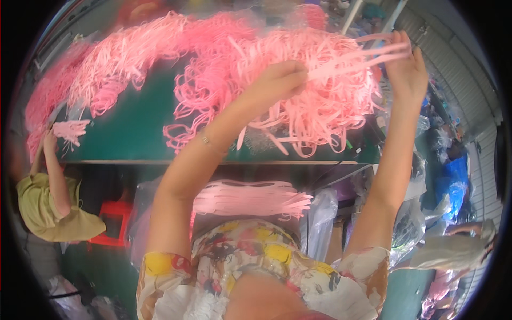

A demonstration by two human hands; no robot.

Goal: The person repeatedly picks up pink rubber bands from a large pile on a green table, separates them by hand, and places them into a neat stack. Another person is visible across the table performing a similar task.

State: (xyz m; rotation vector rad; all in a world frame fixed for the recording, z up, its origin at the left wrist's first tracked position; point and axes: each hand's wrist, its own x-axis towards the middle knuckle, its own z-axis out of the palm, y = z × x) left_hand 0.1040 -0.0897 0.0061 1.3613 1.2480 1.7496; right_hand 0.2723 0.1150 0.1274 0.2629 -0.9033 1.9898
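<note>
Several light pink straps are stretched above the table between my two hands. My left hand is closed around their left end. Higher up at the right, my right hand has its fingers at the other end, with the straps running across them. Beneath lies a big tangled heap of pink straps on the green table, some hanging toward its front edge. A flat bundle of straightened pink straps rests close to my body, below the table edge.
At the left a co-worker in a yellow-green top holds a small pink bundle. A red plastic stool stands nearby. Clear plastic bags are at my right, and another person is at the far right.
</note>
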